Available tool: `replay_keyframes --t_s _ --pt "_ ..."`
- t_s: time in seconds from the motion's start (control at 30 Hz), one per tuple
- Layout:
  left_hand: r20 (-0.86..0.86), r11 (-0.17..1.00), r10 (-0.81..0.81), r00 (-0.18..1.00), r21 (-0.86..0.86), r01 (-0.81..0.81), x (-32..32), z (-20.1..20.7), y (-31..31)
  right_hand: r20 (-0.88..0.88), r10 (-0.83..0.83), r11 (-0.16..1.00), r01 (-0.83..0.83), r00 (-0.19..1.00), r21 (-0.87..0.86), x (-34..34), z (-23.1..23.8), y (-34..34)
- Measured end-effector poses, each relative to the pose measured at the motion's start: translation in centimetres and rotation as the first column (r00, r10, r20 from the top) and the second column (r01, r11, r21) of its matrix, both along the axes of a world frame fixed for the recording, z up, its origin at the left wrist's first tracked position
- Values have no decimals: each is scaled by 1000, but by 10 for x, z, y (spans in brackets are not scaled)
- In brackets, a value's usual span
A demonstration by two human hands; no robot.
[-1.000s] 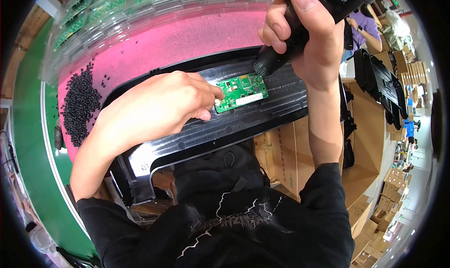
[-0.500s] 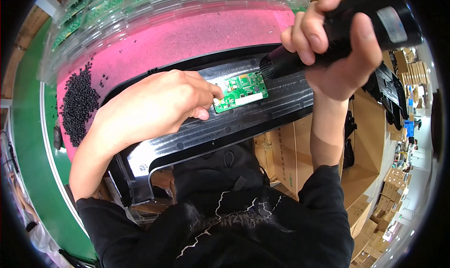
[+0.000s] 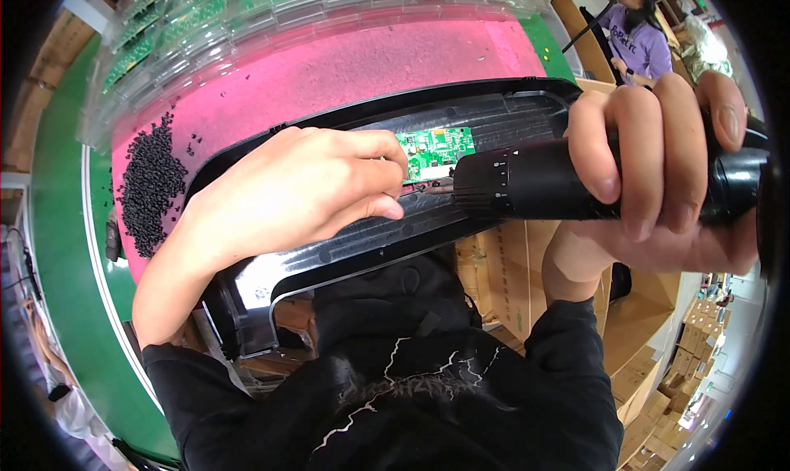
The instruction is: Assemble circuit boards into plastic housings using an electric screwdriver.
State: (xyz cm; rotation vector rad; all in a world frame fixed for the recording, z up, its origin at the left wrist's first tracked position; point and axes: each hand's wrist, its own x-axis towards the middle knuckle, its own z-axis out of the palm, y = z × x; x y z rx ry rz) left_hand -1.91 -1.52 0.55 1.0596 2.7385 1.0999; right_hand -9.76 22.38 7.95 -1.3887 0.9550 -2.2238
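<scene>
My right hand (image 3: 658, 166) is wrapped round a black cordless screwdriver (image 3: 535, 179), held level with its nose to the left. The bit (image 3: 440, 188) reaches toward the fingertips of my left hand (image 3: 321, 183). Those fingers are curled with the thumb close to them; whatever they pinch is too small or hidden to name. A green circuit board (image 3: 453, 139) with a white connector strip lies in a long black plastic housing (image 3: 329, 261). My left fingers cover the board's left end.
A heap of small black screws (image 3: 152, 191) sits on the pink mat (image 3: 346, 63) at left. Clear plastic trays (image 3: 271, 10) with green boards are stacked at the back. Cardboard boxes (image 3: 650, 306) stand at right. A person in a purple shirt (image 3: 638, 51) is at the far right.
The screwdriver has swung from the board's right end to a level pose lower in view, its bit now near my left fingertips. My left fingers have curled in closer to the thumb.
</scene>
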Motion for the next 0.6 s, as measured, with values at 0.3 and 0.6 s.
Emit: replay_keyframes --t_s 0.3,0.6 --pt "18 993 -23 1000 118 21 2 4 3 23 -40 997 41 999 -70 12 0 -3" --pt "109 890 -34 994 456 -20 4 11 4 25 -54 988 57 998 -144 18 -3 -3"
